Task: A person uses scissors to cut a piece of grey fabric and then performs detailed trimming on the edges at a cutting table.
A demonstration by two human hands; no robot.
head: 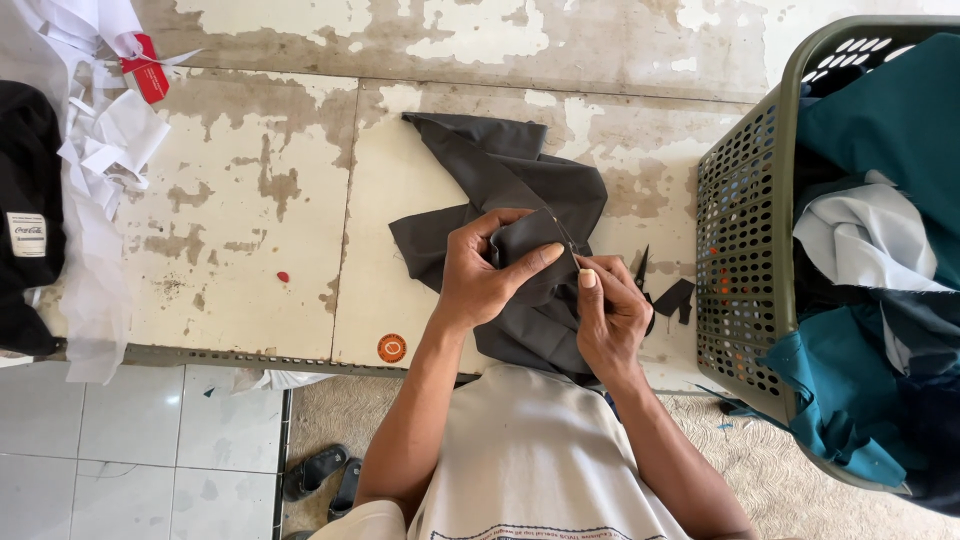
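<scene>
Peeling white paint covers the worktable [250, 200], where a dark grey garment [520, 190] lies beside a green laundry basket [745, 230]. Left hand [480, 270] grips a fold of it, fingers curled shut. Right hand [610, 310] pinches the fold's edge, small black snips in its palm.

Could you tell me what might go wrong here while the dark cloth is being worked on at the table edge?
The right hand seems to hold small snips close to the left hand, so a slip might nick a finger. The dark cloth hangs over the table edge and could slide off.
</scene>
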